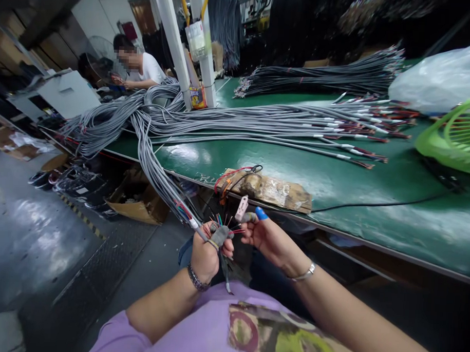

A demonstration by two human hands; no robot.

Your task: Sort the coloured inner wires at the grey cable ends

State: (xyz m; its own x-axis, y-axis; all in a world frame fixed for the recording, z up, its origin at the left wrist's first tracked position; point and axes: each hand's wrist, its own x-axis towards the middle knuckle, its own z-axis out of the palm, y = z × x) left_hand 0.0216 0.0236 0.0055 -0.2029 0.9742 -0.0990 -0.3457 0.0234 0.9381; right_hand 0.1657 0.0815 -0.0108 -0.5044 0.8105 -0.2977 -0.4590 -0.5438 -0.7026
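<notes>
My left hand [207, 252] is closed around the end of a grey cable [158, 178] that hangs down from the green table [335, 184]. Several thin coloured wires [223, 223] fan out above its fingers, and the thumb wears a grey cover. My right hand [266, 236] pinches a small pale connector [241, 208] between thumb and forefinger, just right of the wire ends. A blue cap covers one of its fingertips. Both hands are in front of the table's near edge.
A large bundle of grey cables [240, 122] lies across the table, with a darker bundle [323, 76] behind. A taped brown block with red wires [269, 190] sits at the near edge. A green fan [456, 135] and plastic bag [439, 78] are at right. A person [140, 67] works far left.
</notes>
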